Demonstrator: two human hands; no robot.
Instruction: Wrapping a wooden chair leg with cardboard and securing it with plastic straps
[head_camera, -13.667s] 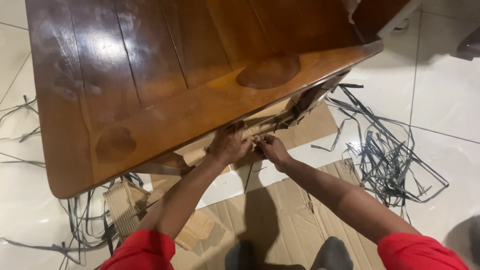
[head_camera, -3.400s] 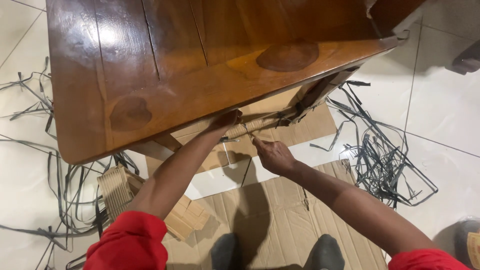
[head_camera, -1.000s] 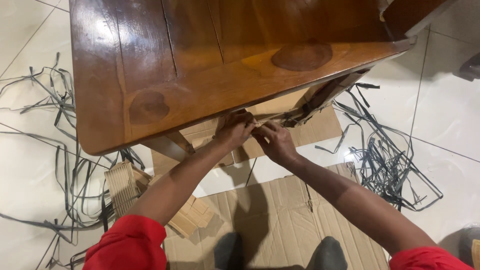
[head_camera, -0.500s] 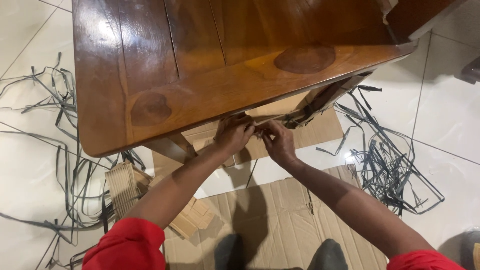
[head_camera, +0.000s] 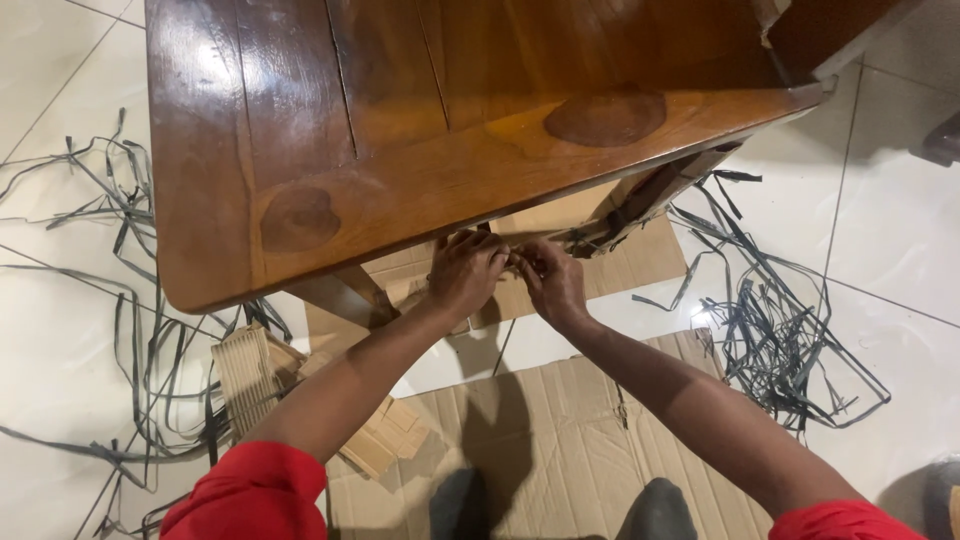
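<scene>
Your left hand (head_camera: 465, 272) and right hand (head_camera: 552, 282) pinch, fingers curled tight, the torn tan cardboard wrapping (head_camera: 530, 222) under the glossy brown wooden table (head_camera: 400, 150).

Around you: strapping, cardboard and tile.

You have loose dark plastic straps (head_camera: 790, 330) tangled on the white tiled floor (head_camera: 900, 240) to one side and more straps (head_camera: 90, 300) strewn on the other. A flattened cardboard sheet (head_camera: 560, 450) lies under your knees, and folded corrugated cardboard pieces (head_camera: 250, 375) sit near the wooden table (head_camera: 400, 120), whose glossy top shows two darker round patches.
</scene>
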